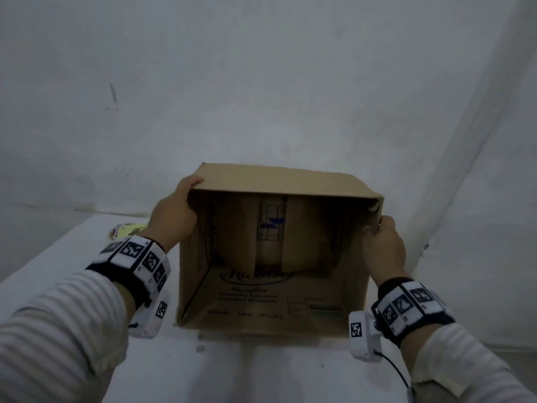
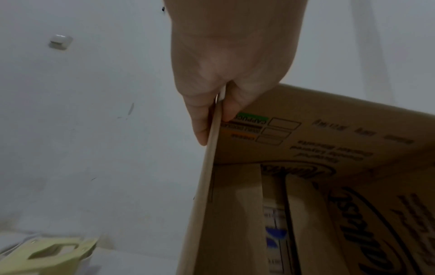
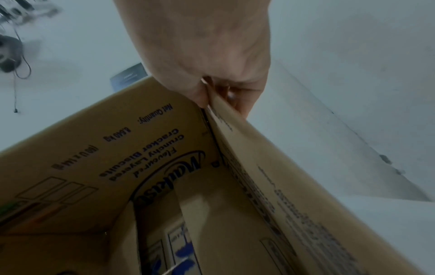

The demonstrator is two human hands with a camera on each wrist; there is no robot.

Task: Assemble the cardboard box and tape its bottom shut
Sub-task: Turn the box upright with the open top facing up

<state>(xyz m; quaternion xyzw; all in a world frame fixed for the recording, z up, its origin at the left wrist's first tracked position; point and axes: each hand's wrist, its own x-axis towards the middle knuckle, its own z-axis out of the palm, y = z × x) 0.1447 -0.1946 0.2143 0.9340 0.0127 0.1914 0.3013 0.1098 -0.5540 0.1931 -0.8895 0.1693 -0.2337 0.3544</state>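
Cardboard box (image 1: 270, 295) on white table (image 1: 232, 370), open side facing the person, printed inside | left hand (image 1: 174, 212) – fingers clamped on box's left wall edge, thumb outside | right hand (image 1: 388, 242) – pinching box's right wall edge | yellow-green tape dispenser (image 2: 47, 254) on table left of box, apart from it

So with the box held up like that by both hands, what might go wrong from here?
Each hand, left hand and right hand, only pinches a thin side wall of the cardboard box, so the box might skew or slip.

The bottom flaps inside show a gap between them, and no tape is visible there; they may spring apart.

The yellowish tape dispenser lies beside the box on the table; reaching it probably means letting go with one hand.
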